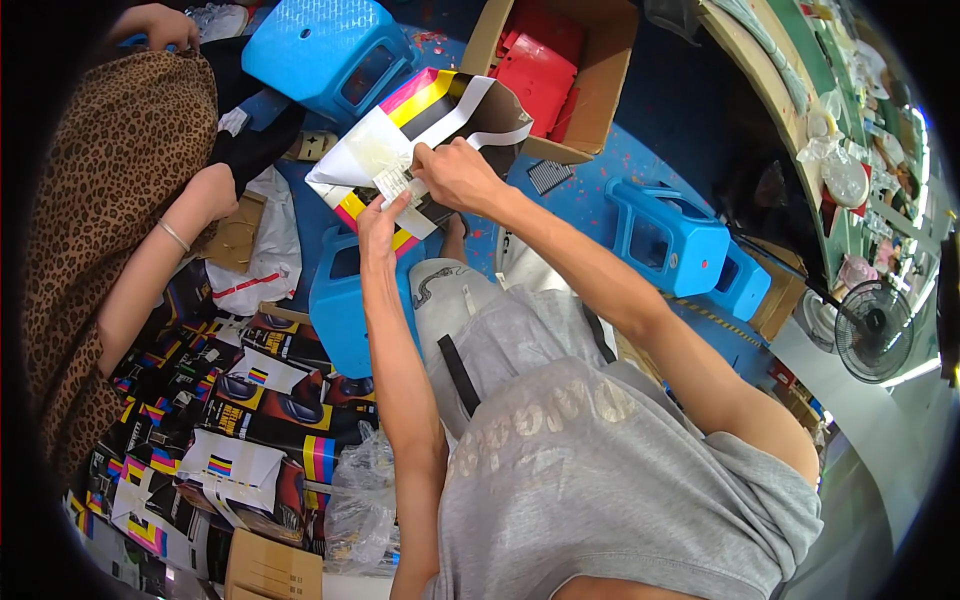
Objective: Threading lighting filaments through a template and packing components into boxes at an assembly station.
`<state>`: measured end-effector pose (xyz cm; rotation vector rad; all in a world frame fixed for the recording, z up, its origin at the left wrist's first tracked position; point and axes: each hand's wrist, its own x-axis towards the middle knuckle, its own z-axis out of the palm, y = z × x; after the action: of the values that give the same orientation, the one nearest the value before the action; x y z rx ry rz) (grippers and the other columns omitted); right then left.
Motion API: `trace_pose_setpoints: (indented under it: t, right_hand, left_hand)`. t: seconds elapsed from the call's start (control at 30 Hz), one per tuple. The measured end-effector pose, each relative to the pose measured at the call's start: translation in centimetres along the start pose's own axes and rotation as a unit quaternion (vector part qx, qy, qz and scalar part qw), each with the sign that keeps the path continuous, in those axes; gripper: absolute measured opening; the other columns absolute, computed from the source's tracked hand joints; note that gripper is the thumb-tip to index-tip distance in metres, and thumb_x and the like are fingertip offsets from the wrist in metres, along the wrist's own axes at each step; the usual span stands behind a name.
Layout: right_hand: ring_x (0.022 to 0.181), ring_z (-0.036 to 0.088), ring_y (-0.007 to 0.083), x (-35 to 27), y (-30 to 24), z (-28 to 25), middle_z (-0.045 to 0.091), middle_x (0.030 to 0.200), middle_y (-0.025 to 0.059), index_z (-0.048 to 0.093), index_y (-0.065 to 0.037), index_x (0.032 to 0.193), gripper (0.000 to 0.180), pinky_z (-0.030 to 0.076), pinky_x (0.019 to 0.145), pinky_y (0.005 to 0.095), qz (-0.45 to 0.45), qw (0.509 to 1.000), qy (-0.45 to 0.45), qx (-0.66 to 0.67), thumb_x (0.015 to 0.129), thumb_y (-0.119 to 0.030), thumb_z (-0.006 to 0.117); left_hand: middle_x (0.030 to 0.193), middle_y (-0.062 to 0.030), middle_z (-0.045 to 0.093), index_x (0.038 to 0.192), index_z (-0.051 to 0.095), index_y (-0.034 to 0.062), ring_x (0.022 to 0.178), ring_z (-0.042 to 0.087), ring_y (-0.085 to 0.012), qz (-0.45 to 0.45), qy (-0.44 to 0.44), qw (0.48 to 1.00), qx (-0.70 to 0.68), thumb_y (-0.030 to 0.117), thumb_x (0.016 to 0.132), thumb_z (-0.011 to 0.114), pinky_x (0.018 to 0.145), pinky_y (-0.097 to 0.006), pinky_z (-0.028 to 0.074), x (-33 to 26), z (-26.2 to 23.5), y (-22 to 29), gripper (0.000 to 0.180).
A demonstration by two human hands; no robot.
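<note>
An open printed carton [395, 125] with white, black, yellow and magenta bands stands tilted in front of me, its flaps up. My left hand [378, 232] is closed at the carton's near side, thumb pressed on a small white printed label [393, 180]. From the right, my right hand [458, 178] comes in over the carton, its fingers pinched at the label's edge. The fingertips partly cover the label, and whether it is stuck to the carton cannot be made out.
Blue plastic stools [325, 50] stand around me. A brown cardboard box [605, 80] holds red plastic parts [540, 75]. Printed cartons [250, 400] are piled at lower left, beside clear plastic wrap [362, 490]. A person in leopard-print clothing [120, 180] sits at left. A black fan [873, 330] is at right.
</note>
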<state>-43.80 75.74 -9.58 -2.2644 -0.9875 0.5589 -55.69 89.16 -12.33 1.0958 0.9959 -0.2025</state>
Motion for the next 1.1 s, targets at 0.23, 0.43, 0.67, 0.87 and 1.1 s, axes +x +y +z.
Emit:
trace_pose_setpoints:
  t: [0.23,0.43,0.67,0.87,1.1]
  right_hand:
    - [0.075,0.065,0.0327,1.1,-0.1,0.5,0.069,0.076,0.0134,0.063,-0.008,0.091,0.017,0.038,0.081,0.0416,0.096,0.988,-0.001,0.124,0.086,-0.023,0.058]
    - [0.077,0.066,0.0316,0.4,-0.6,0.3,0.069,0.078,0.0132,0.064,-0.007,0.094,0.019,0.036,0.083,0.0395,0.125,0.977,0.007,0.174,0.086,-0.023,0.057]
    - [0.089,0.062,0.0317,0.3,-0.3,-1.5,0.066,0.089,0.0122,0.068,-0.004,0.081,0.007,0.050,0.080,0.0410,0.026,0.985,0.143,0.094,0.080,-0.011,0.067]
    - [0.092,0.057,0.0242,0.9,-0.3,0.6,0.063,0.092,0.0048,0.068,-0.008,0.080,0.008,0.042,0.079,0.0395,-0.033,0.997,0.072,-0.020,0.076,-0.014,0.070]
    - [0.088,0.057,0.0237,0.3,-0.4,2.3,0.060,0.084,0.0057,0.065,-0.008,0.078,0.006,0.036,0.074,0.0401,-0.029,0.993,0.084,-0.079,0.077,-0.014,0.065]
  left_hand:
    - [0.105,-0.0036,0.070,0.116,0.068,-0.0019,0.094,0.060,-0.0108,0.007,0.000,1.000,0.003,0.013,0.084,0.076,0.086,-0.026,0.045,0.3,0.8,0.3,0.036]
    - [0.104,-0.0040,0.070,0.114,0.069,-0.0016,0.093,0.061,-0.0115,-0.014,-0.013,1.000,0.017,0.015,0.081,0.079,0.085,-0.026,0.045,0.5,0.6,0.3,0.038]
    - [0.102,-0.0069,0.071,0.114,0.069,-0.0034,0.090,0.063,-0.0132,0.002,-0.002,1.000,0.009,0.015,0.078,0.080,0.083,-0.028,0.047,0.6,0.6,-0.1,0.042]
    - [0.103,-0.0067,0.070,0.112,0.070,-0.0031,0.092,0.063,-0.0129,-0.013,-0.019,0.999,-0.034,0.012,0.079,0.078,0.084,-0.027,0.046,1.1,0.9,0.1,0.037]
    - [0.101,-0.0069,0.071,0.110,0.070,-0.0038,0.087,0.065,-0.0138,-0.008,0.018,0.999,-0.045,0.009,0.079,0.077,0.078,-0.028,0.049,0.4,1.5,0.2,0.034]
